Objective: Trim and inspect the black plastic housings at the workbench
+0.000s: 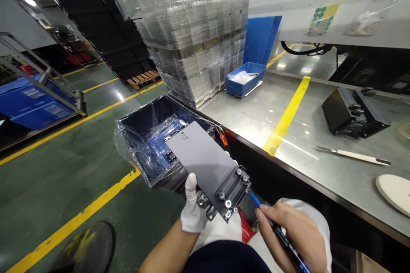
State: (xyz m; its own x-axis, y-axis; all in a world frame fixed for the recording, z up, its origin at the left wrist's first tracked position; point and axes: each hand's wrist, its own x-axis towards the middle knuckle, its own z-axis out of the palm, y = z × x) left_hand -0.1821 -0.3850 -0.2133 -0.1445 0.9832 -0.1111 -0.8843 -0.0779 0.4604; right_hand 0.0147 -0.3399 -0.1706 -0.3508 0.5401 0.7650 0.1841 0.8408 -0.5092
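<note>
My left hand [194, 207], in a white glove, grips a flat grey metal housing [201, 149] from its near left side, thumb along the edge. The near end of this housing is black, with several round metal bushings. My bare right hand [291, 232] holds a blue-tipped marker pen [278, 231]. Its tip lies right beside the housing's near right corner; whether it touches, I cannot tell. Behind and partly beneath the housing, a dark bin [153, 175] lined with clear plastic contains blue material and dark parts.
On the metal table [243, 123] are a black part [352, 113], a white-handled knife [355, 155], a white disc [395, 192] and a small blue bin [245, 80]. Stacked clear trays [195, 38] rise behind. Blue crates [38, 102] sit on a cart at left.
</note>
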